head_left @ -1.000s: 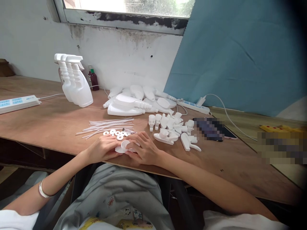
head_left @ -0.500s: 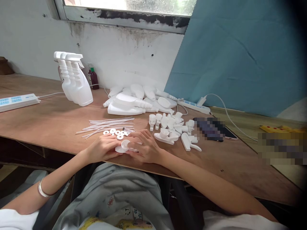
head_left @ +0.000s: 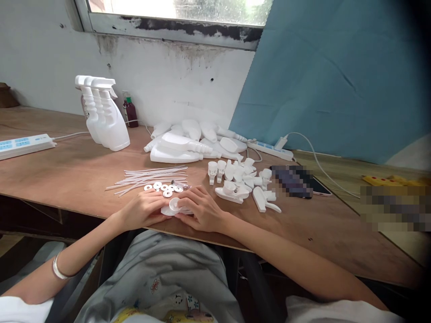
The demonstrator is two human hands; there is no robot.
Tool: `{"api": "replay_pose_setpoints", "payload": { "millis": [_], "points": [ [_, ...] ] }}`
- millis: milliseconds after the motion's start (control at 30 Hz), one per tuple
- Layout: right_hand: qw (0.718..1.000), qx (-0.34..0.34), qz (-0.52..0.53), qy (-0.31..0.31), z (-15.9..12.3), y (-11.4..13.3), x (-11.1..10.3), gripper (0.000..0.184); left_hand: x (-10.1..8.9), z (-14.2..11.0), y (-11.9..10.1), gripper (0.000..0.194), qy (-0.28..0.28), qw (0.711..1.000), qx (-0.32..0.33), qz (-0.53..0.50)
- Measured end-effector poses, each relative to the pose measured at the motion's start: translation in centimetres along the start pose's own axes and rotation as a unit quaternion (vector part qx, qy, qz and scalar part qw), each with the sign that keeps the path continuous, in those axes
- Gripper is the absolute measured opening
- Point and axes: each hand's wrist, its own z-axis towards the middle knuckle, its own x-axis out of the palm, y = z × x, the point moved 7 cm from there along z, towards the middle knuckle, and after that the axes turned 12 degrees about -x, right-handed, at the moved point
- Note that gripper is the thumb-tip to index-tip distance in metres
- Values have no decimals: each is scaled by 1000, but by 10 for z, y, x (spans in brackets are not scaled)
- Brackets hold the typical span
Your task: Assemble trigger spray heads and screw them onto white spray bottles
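At the table's front edge, a white trigger spray head (head_left: 173, 205) lies between my two hands with its round collar facing up. My left hand (head_left: 144, 208) grips its left end. My right hand (head_left: 200, 210) holds the other end, its fingers bent over the collar and partly hiding the part. Just beyond my fingers are several white ring washers (head_left: 167, 194) and a few small metal-looking pieces (head_left: 180, 183). Thin white tubes (head_left: 151, 177) lie in a loose bundle behind the washers.
Loose spray heads (head_left: 232, 192) lie right of my hands. White bottles (head_left: 177, 154) are heaped behind; assembled spray bottles (head_left: 116, 128) stand back left near a dark bottle (head_left: 130, 107). Power strips (head_left: 27, 146) and phones (head_left: 319, 186) flank the work area.
Both hands stay on the spray head, with only slight shifts of the right fingers about the collar. The view tilts a little; the other things keep their places.
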Motion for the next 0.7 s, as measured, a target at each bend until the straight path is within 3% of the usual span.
{"api": "replay_pose_setpoints", "payload": {
  "millis": [233,500,700],
  "points": [
    [999,16,38,-4,-1,-1,6,23,-1,-2,-1,12,-8,1000,9,-1],
    [993,66,72,69,3,-4,7,23,0,-2,-1,13,-15,1000,16,13],
    [993,56,85,65,4,-3,6,18,1,-2,-2,13,-10,1000,18,5]
  ]
}}
